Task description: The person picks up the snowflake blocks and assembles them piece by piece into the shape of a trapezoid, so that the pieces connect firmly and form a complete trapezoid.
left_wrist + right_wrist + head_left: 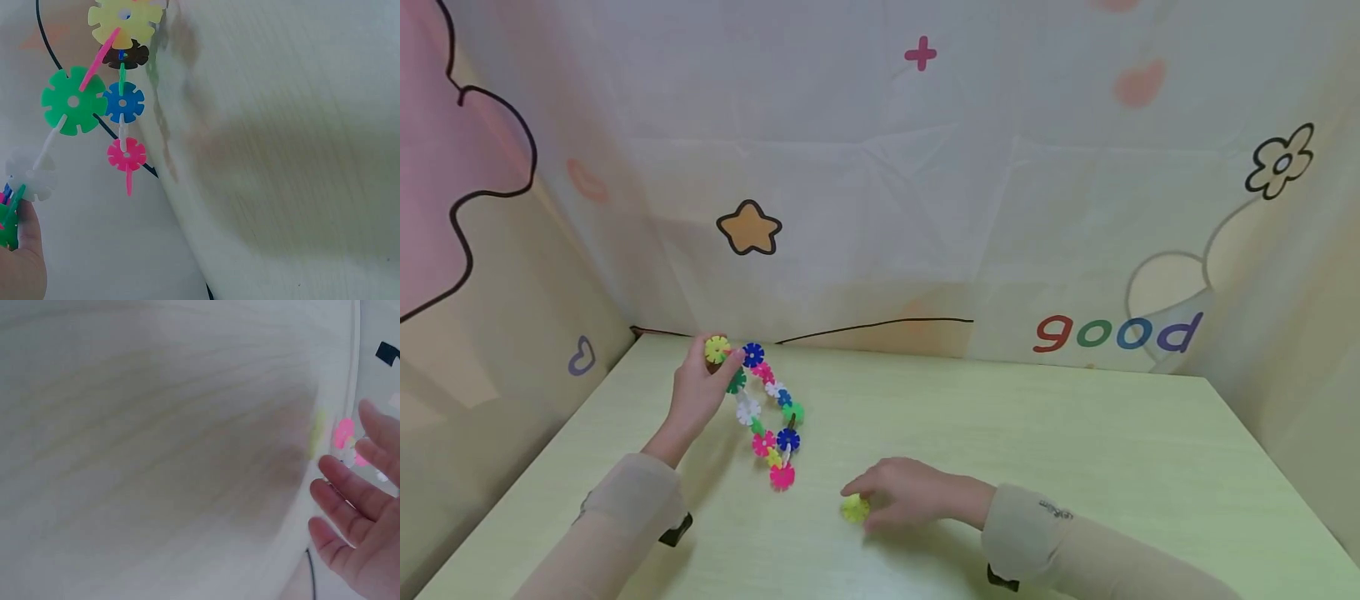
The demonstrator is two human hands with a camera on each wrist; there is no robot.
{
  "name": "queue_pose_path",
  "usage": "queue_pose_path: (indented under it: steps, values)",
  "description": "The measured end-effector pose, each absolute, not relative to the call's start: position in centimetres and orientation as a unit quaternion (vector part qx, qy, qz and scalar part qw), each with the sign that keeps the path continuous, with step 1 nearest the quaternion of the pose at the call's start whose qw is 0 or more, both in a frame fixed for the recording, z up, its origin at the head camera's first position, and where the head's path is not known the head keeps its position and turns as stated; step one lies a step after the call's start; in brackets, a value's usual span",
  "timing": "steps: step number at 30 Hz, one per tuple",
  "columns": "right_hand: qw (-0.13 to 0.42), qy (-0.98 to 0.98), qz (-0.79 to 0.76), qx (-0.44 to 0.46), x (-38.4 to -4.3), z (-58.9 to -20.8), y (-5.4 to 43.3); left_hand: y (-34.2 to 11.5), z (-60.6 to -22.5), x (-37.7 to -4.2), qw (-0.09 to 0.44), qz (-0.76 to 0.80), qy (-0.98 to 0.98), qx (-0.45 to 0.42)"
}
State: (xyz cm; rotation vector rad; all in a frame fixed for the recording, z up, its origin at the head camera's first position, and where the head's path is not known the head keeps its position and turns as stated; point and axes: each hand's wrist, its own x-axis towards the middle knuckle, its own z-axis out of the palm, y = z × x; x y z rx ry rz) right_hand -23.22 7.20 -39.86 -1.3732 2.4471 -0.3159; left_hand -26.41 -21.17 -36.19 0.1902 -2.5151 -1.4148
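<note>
My left hand (696, 392) grips a chain of snowflake discs (763, 443) near its upper end, above the table's far left. The slotted discs are pink, blue, green, white and yellow, and the chain hangs down in a loop from the fingers. In the left wrist view the thumb (31, 250) presses against a green disc (9, 228) at the lower left. My right hand (913, 492) reaches over a single yellow disc (854, 508), which shows between forefinger and thumb. In the right wrist view its fingers are spread apart, with the blurred yellow disc (317, 434) beyond the fingertips.
The pale wood-grain table (1037, 442) spreads under both hands. A printed cloth (865, 250) stands behind it and along both sides. Dark wrist devices (676, 530) show below the sleeves.
</note>
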Motion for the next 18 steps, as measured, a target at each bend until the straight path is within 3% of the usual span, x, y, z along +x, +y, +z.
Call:
queue_pose_path:
  steps: [8, 18]
  values:
    - [0.205, 0.860, -0.194, -0.426, -24.4, -41.4, 6.5, -21.2, -36.6, -26.6, 0.119, -0.484, -0.865, 0.062]
    - [0.207, 0.864, -0.187, -0.419, -24.7, -41.8, 5.7, -21.3, -36.7, -26.7, 0.124, -0.479, -0.866, 0.065]
